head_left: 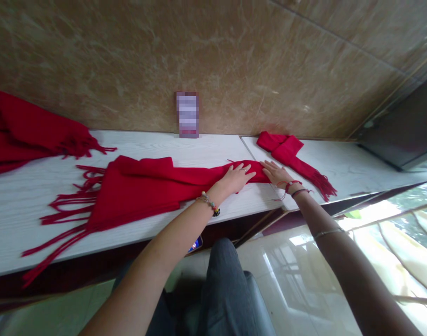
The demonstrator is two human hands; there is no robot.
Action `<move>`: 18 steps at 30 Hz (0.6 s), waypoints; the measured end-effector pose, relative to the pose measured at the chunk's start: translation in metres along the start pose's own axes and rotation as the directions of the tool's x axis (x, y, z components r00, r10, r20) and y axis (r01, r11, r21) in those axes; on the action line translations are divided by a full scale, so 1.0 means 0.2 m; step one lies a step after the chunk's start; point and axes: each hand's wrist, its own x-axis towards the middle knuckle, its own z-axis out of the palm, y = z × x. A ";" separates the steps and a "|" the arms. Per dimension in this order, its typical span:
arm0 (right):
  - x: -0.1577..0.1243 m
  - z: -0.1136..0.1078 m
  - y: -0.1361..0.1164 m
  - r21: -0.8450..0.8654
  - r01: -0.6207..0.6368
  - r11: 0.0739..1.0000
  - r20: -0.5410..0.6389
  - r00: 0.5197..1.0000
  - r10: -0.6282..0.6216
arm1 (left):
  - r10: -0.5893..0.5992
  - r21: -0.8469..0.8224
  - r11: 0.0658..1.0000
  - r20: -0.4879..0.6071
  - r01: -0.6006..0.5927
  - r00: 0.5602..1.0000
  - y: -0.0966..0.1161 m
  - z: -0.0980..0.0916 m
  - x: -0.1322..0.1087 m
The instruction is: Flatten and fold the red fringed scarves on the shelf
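A red fringed scarf (136, 191) lies lengthwise on the white wood-grain counter (143, 143), wide at its left end and gathered narrow towards the right. My left hand (236, 176) rests on the narrow stretch, palm down with fingers spread. Just to the right, my right hand (276, 173) lies over the scarf's right end, its fingers stretched out flat. Loose tassels spread from the left end and hang over the counter's front edge. What lies under my palms is hidden.
Behind my right hand is a small folded red scarf (286, 149). Another red scarf (34, 130) is heaped at far left. A phone-like rectangle (188, 114), blurred, leans against the marbled wall (129, 60). A dark box-shaped object (405, 121) stands at the right end.
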 end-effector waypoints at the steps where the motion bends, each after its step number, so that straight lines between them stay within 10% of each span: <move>1: -0.01 0.01 0.04 -0.008 -0.045 0.999 0.024 0.999 0.045 | -0.003 -0.008 1.000 0.002 0.003 1.000 0.00 0.00 0.00; 6: -0.01 -0.02 0.16 -0.081 -0.103 0.991 -0.081 0.992 0.097 | 0.004 -0.011 1.000 -0.021 -0.005 1.000 0.01 0.00 -0.01; 9: 0.03 -0.04 0.06 -0.088 -0.027 0.996 -0.217 0.976 0.007 | 0.015 0.006 1.000 -0.034 -0.015 0.999 0.01 0.02 0.01; 18: 0.04 0.11 -0.15 -0.077 0.071 0.995 -0.145 0.986 -0.081 | -0.015 -0.179 0.984 -0.102 -0.004 0.995 -0.10 0.03 -0.05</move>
